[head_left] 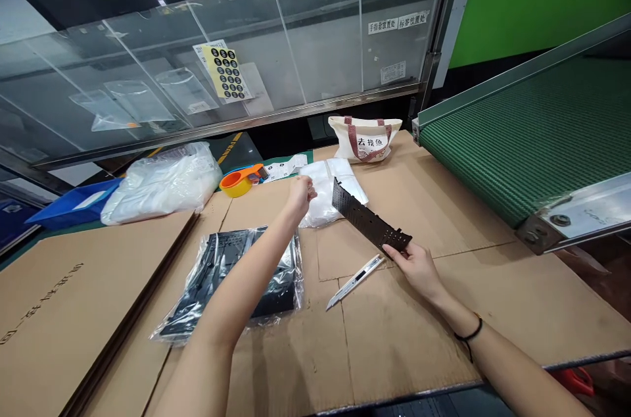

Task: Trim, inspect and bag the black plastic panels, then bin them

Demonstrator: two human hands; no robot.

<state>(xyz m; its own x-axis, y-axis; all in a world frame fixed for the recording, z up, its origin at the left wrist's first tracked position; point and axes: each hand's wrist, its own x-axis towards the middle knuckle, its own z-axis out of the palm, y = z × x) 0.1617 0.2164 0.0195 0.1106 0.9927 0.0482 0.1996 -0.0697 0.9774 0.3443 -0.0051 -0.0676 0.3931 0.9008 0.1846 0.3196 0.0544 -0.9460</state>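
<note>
In my right hand point(418, 267) is one end of a long black plastic panel point(367, 216) with rows of perforations and small tabs along its edges. The panel is tilted above the cardboard. My left hand point(302, 197) is closed, its fingertips pinched together at the stack of clear plastic bags point(331, 181); whether a bag is between them is hidden. A utility knife point(355, 282) with its blade out lies below the panel. Under my left forearm, several black panels lie inside a clear plastic bag point(280, 275).
Flat cardboard point(394, 338) covers the table. Stacked cardboard sheets point(98, 279) lie at left. Behind are an orange tape dispenser point(244, 179), a bulky plastic bag point(165, 181), a blue tray point(73, 203) and a cloth tote point(365, 139). A green conveyor belt point(537, 121) slopes at right.
</note>
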